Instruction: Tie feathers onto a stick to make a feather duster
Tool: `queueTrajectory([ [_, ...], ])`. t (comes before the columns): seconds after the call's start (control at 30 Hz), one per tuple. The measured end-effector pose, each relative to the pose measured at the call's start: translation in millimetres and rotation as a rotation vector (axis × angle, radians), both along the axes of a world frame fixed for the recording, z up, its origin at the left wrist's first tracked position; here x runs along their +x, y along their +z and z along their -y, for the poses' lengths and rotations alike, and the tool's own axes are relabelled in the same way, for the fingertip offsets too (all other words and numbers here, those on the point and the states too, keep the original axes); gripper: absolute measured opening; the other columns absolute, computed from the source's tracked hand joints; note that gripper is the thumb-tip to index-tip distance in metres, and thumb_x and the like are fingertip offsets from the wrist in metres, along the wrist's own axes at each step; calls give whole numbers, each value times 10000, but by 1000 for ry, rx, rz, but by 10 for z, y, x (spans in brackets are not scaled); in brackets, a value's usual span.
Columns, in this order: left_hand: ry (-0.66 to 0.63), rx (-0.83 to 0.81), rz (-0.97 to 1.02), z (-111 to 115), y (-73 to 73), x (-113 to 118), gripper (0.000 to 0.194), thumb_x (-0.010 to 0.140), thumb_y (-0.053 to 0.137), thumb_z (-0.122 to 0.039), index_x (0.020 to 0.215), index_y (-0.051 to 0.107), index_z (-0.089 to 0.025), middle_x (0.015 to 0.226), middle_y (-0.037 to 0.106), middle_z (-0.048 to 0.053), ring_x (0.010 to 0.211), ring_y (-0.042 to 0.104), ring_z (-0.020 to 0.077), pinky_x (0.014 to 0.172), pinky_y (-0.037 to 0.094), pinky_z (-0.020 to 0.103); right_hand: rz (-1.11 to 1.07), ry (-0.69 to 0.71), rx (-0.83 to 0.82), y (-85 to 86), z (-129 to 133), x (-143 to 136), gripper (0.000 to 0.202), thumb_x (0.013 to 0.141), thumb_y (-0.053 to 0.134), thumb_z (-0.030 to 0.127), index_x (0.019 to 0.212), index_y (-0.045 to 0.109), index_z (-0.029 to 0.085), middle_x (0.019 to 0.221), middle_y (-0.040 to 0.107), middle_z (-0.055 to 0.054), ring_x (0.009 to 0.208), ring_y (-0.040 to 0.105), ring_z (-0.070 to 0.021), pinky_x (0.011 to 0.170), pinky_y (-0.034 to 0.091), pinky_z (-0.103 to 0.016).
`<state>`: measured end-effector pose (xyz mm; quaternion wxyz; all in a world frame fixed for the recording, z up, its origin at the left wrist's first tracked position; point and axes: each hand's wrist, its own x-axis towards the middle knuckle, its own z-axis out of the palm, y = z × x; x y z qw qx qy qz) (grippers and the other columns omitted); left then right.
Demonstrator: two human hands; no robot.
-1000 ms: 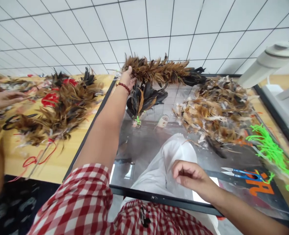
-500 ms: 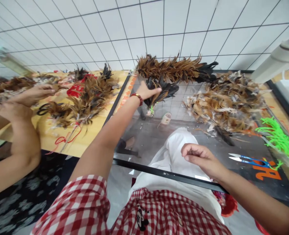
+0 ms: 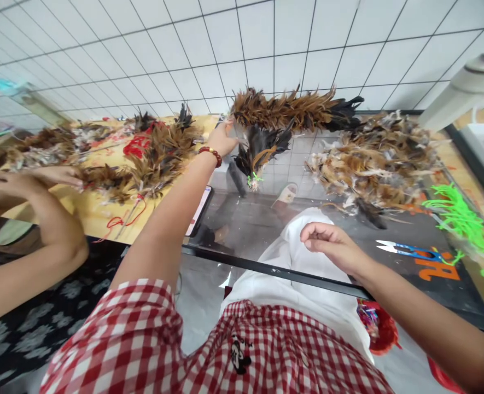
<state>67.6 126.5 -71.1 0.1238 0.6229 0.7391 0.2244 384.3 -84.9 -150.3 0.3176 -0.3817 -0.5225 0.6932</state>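
My left hand point(image 3: 222, 140) reaches to the far left of the dark glass-like tabletop, beside the left end of a long brown feather duster point(image 3: 286, 111). Its thumb looks apart from its fingers; whether they touch the duster is unclear. Just right of the hand lies a bunch of black and brown feathers point(image 3: 262, 148), its pale quill ends bound with green yarn. Over the near edge of the table, my right hand point(image 3: 326, 242) hovers with loosely curled fingers and nothing visible in them. Blue-handled thread snips point(image 3: 414, 250) lie to its right.
A pile of loose feathers point(image 3: 377, 164) covers the right part of the table, with green yarn strands point(image 3: 459, 213) nearby. A phone point(image 3: 199, 210) lies under my left forearm. At left, a co-worker's hands point(image 3: 61, 178) touch feathers beside a feathered piece with red cord point(image 3: 137, 202).
My left hand has moved off the bound feather bunch, left and away from me to the duster's end. The bunch stays on the table. My right hand keeps its curled pose.
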Motion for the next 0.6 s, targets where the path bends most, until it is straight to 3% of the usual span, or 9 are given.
queueTrajectory([
  [0.1, -23, -33, -193, 335, 11, 73, 527, 861, 617, -571, 1147, 712, -139, 1147, 724, 189, 1203, 634, 369, 1058, 481, 465, 9, 20, 37, 1, 14, -5, 220, 732, 794, 346, 796, 669, 177, 745, 611, -5, 669, 510, -110, 653, 432, -251],
  [0.2, -84, -94, -264, 655, -109, 376, 587, 844, 579, -692, 1052, 744, -169, 1072, 732, 186, 1215, 627, 405, 1025, 494, 484, 32, 47, 75, 5, 24, -19, 218, 744, 792, 353, 799, 669, 181, 760, 630, -14, 707, 548, -122, 679, 451, -253],
  [0.33, -134, -185, -355, 815, -270, 636, 505, 850, 606, -586, 1083, 748, -160, 1106, 731, 202, 1174, 651, 401, 991, 509, 482, 53, 57, 108, 14, 34, -29, 253, 751, 790, 398, 804, 664, 185, 764, 638, -18, 711, 558, -130, 678, 461, -259],
  [0.47, 53, -70, -261, 774, -219, 449, 467, 949, 456, -439, 1289, 644, -179, 1171, 723, 184, 1200, 642, 336, 1026, 487, 442, 65, 63, 125, 10, 44, -11, 268, 761, 783, 414, 826, 676, 177, 767, 634, -17, 705, 547, -127, 670, 443, -260],
  [0.6, 157, -68, -174, 786, -221, 333, 539, 965, 445, -464, 1396, 534, -152, 1235, 698, 204, 1226, 630, 316, 1056, 464, 426, 92, 98, 125, -8, 49, -4, 257, 768, 778, 406, 824, 685, 173, 718, 590, -2, 673, 500, -116, 632, 395, -248],
])
